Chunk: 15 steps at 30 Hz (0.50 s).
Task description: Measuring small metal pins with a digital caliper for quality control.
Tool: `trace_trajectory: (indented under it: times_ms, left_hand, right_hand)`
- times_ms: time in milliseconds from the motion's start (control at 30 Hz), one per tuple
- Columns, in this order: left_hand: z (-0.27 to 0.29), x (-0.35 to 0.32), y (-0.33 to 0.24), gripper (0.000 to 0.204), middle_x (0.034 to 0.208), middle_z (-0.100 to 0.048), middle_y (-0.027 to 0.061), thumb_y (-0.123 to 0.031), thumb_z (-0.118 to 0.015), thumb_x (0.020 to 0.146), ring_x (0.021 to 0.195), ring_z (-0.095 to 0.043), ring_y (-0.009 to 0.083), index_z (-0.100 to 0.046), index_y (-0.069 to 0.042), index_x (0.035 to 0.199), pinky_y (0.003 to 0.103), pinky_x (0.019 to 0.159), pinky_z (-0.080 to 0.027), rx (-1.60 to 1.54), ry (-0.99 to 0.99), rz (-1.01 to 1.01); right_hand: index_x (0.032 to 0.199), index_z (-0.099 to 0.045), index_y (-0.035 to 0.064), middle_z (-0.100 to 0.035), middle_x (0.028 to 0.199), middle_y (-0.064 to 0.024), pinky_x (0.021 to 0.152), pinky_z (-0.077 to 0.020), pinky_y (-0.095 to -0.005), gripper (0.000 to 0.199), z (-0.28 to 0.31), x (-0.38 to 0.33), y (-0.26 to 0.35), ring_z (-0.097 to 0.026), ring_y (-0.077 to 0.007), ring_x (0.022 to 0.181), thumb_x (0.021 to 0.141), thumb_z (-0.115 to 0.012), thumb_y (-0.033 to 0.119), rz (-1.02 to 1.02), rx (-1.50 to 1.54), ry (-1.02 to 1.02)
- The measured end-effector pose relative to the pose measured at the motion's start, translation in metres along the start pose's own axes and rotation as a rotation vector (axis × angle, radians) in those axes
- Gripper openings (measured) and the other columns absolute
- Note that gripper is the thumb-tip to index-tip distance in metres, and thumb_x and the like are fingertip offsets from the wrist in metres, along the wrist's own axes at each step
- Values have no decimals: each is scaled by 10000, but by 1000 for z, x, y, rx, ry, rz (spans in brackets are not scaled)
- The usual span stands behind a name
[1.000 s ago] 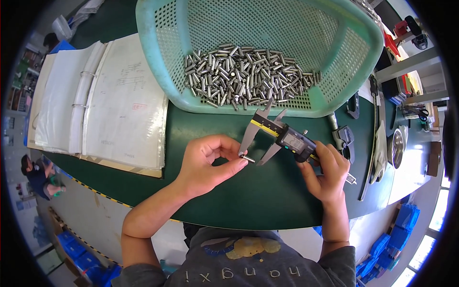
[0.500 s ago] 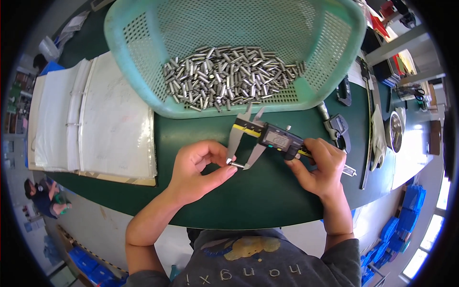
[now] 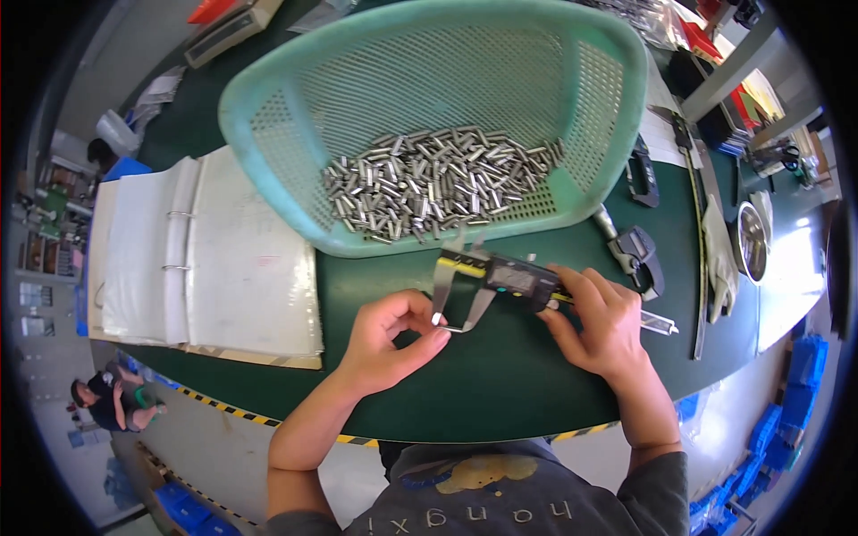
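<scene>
My left hand [image 3: 395, 341] pinches a small shiny metal pin [image 3: 453, 329] between thumb and finger. The pin lies between the jaws of a digital caliper [image 3: 514, 279], its far end at the right jaw. My right hand [image 3: 597, 320] is closed round the caliper's beam, the thumb at the sliding part. Just beyond the caliper stands a green plastic basket [image 3: 268, 192], slatted and perforated. Inside it a heap of short metal pins [image 3: 438, 183] covers part of the bottom.
An open ring binder [image 3: 255, 268] with plastic sleeves lies at the left. Right of the basket are a digital micrometer [image 3: 636, 255], another caliper [image 3: 642, 174], a long caliper [image 3: 697, 223], gloves [image 3: 718, 259] and a metal bowl [image 3: 751, 241]. A person [image 3: 112, 397] sits far left.
The whole view has shifted, so the basket and binder appear lower. Both hands keep their hold on the pin and the caliper, with the pin still between the jaws.
</scene>
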<state>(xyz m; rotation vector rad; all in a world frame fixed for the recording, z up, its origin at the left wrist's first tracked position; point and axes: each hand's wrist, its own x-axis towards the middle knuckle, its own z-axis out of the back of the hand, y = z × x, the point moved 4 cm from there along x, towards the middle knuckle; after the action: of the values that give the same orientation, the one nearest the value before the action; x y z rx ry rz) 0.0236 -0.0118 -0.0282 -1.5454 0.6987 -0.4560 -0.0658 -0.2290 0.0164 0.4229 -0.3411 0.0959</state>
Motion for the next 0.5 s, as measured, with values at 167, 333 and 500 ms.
trace_trajectory:
  times_ms: [167,333,500]
  left_hand:
    - [13,23,-43,113,767,-598,43,7,-662,741,674,-594,131,-577,-34,801,252,612,-469,720,-269,-425]
    - [29,71,-88,142,797,-586,55,-23,-670,711,707,-581,229,-593,-59,824,331,611,-470,1222,-618,-744]
    - [2,101,-85,118,824,-562,57,-29,-657,687,779,-549,263,-615,-65,791,363,650,-455,1238,-369,-905]
  right_hand:
    - [1077,-581,-7,-547,692,-88,481,-445,-332,408,9,-4,-8,-560,-257,537,716,-704,138,-102,53,-171]
    - [1070,-590,7,-528,679,-81,462,-432,-337,427,5,-5,0,-537,-252,507,706,-720,189,-8,32,-135]
    - [1069,-599,-3,-509,655,-65,439,-392,-324,454,4,-6,10,-482,-224,463,680,-717,200,77,53,-140]
